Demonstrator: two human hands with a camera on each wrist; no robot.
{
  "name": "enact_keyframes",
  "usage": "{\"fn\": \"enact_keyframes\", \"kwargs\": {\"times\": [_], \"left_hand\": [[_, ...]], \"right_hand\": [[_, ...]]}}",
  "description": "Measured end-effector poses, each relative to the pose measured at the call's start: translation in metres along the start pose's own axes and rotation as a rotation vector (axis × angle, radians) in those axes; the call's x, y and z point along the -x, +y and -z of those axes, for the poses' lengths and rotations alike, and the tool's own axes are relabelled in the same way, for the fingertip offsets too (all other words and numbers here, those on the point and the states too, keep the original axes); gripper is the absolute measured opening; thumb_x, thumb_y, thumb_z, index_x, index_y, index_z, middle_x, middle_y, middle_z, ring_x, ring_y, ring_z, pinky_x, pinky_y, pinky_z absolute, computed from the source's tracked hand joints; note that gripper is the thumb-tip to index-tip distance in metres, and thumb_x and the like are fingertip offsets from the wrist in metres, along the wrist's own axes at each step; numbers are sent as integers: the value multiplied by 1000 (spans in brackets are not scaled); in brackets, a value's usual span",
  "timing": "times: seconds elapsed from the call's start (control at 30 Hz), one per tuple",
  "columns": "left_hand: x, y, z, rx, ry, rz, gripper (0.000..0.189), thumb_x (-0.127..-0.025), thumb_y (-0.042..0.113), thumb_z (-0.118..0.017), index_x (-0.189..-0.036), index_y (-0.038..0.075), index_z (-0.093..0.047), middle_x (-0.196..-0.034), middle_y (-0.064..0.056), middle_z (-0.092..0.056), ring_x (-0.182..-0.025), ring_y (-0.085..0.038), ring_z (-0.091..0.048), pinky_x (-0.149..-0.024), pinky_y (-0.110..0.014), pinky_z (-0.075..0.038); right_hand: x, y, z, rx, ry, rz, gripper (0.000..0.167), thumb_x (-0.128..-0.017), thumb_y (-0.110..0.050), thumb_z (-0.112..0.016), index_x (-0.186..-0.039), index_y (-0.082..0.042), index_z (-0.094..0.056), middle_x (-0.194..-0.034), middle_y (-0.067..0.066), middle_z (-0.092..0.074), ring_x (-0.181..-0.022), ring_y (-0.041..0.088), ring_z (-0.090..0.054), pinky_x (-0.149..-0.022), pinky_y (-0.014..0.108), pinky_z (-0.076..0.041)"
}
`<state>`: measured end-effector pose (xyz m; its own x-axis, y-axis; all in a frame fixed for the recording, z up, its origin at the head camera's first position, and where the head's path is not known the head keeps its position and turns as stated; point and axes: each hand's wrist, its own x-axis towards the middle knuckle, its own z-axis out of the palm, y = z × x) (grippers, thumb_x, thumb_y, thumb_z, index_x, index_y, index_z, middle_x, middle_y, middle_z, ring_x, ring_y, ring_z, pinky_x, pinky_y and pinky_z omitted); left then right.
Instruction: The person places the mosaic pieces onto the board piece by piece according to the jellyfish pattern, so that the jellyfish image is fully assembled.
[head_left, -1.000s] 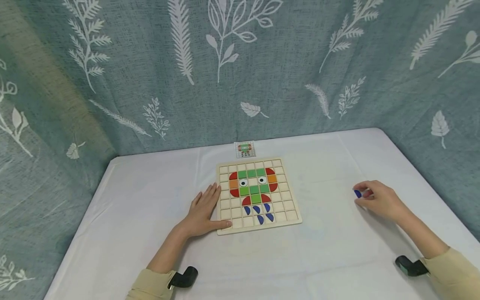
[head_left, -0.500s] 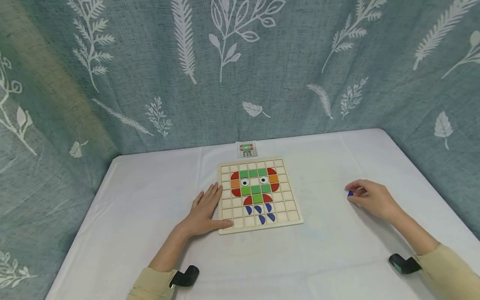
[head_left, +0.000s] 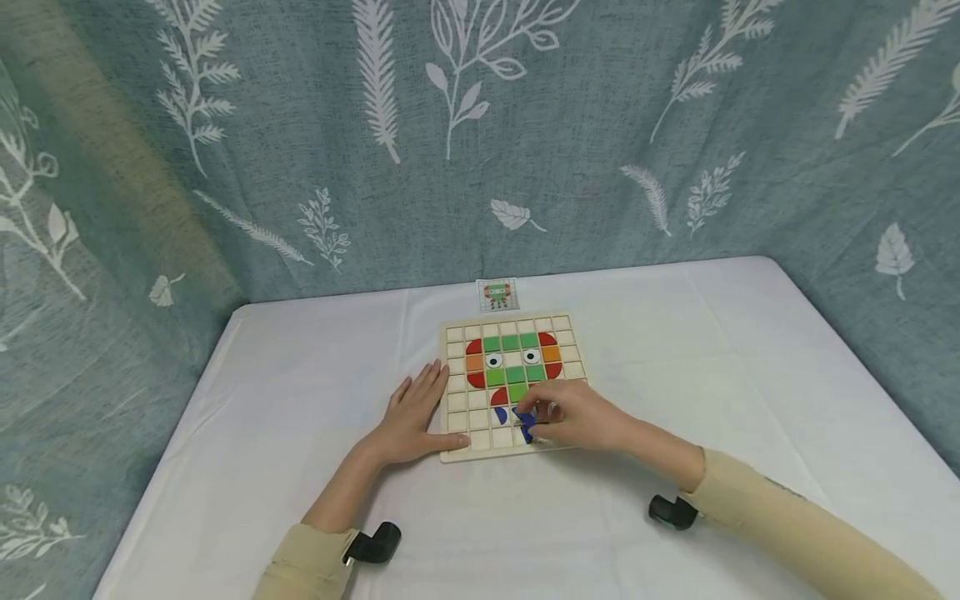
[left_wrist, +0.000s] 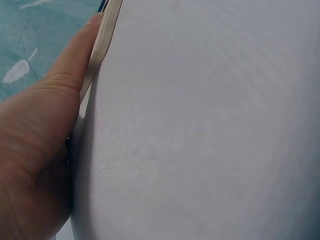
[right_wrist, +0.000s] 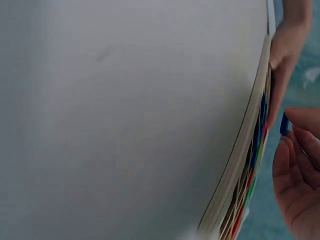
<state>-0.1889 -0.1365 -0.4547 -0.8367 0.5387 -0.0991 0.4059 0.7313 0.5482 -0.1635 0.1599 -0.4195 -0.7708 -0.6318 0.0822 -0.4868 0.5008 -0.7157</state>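
My left hand (head_left: pixel 408 422) lies with straight fingers along the left side of the wooden grid board (head_left: pixel 457 419), its thumb over the front left corner. In the left wrist view that thumb presses along the board's edge (left_wrist: pixel 104 42). My right hand (head_left: pixel 573 414) is over the lower right of the board. Its thumb and fingers pinch a small blue half-round tile (right_wrist: pixel 284 124), which shows edge-on above the board in the right wrist view. Green, red and orange tiles and two eye tiles form a figure on the grid. One blue tile (head_left: pixel 501 415) shows below it; others are partly covered by my right hand.
Behind the board lies a small picture card (head_left: pixel 498 294) with a similar figure. A white cloth (head_left: pixel 360 358) covers the table, and a patterned blue-green curtain (head_left: pixel 420 242) hangs along its back and sides.
My right hand has travelled left from the right side of the table to over the board, carrying the blue tile. The left hand has stayed at the board's left edge.
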Motion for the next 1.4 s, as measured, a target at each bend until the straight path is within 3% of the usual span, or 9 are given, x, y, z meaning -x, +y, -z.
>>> {"fn": "enact_keyframes", "kwargs": {"times": [0.2,0.57,0.73,0.87,0.97,1.1,1.2,1.3,1.4], "left_hand": [[-1,-1,-1,-7,2,-4,110,-82,53,-73,-155,-1,-11,-162,-15,-7,-149,-27,-1,-117,-50,1],[-1,-2,0,-1,4,-3,110,-82,53,-73,-155,-1,-12,-162,-16,-7,-149,-28,-1,-116,-51,1],[0,-1,1,-10,0,4,110,-82,54,-72,-155,-1,-11,-162,-15,-7,-149,-28,-1,-117,-51,1],[1,0,6,41,1,46,107,-82,55,-72,-155,2,-16,-162,-14,-10,-149,-28,-4,-118,-50,-2],[0,2,13,91,127,76,89,-86,50,-71,-152,4,-32,-158,-15,-25,-146,-32,-20,-117,-51,-16],[-2,5,30,76,507,67,47,-94,31,-66,-134,6,-60,-135,-15,-58,-123,-34,-54,-100,-53,-42],[-5,6,43,-7,760,44,28,-96,20,-64,-119,6,-69,-117,-13,-67,-108,-32,-62,-89,-50,-49],[-8,5,52,-119,846,47,32,-95,25,-63,-120,5,-68,-123,-14,-62,-115,-33,-56,-98,-51,-41],[-9,3,58,-228,793,103,58,-92,43,-63,-136,7,-57,-145,-19,-44,-136,-36,-35,-112,-57,-19]], "right_hand": [[-21,-11,-18,35,-83,52,20,-85,-6,-71,-105,-8,-69,-88,-4,-63,-76,12,-54,-67,23,-48],[-26,-12,-25,47,-118,57,21,-86,-8,-72,-107,-11,-69,-90,-5,-63,-77,11,-55,-68,22,-47],[-21,-11,-13,34,-21,28,20,-89,-13,-72,-109,-13,-70,-94,-4,-65,-76,13,-54,-65,24,-48],[-9,1,12,44,182,-20,21,-93,-18,-68,-112,-9,-69,-109,4,-67,-94,22,-60,-74,33,-52],[5,19,36,102,361,-83,24,-96,-20,-64,-115,-6,-68,-121,10,-64,-114,30,-55,-90,45,-48],[25,46,63,229,564,-144,33,-98,-22,-61,-123,-1,-63,-130,19,-56,-126,39,-44,-103,57,-32],[37,61,78,323,668,-184,44,-98,-28,-60,-131,0,-57,-137,23,-48,-132,43,-35,-105,64,-22],[44,68,89,412,711,-252,58,-97,-41,-59,-140,-3,-50,-146,23,-39,-140,42,-23,-107,68,-9],[47,69,96,469,673,-333,75,-93,-55,-56,-150,-10,-37,-156,21,-23,-146,40,-5,-107,70,7]]}}
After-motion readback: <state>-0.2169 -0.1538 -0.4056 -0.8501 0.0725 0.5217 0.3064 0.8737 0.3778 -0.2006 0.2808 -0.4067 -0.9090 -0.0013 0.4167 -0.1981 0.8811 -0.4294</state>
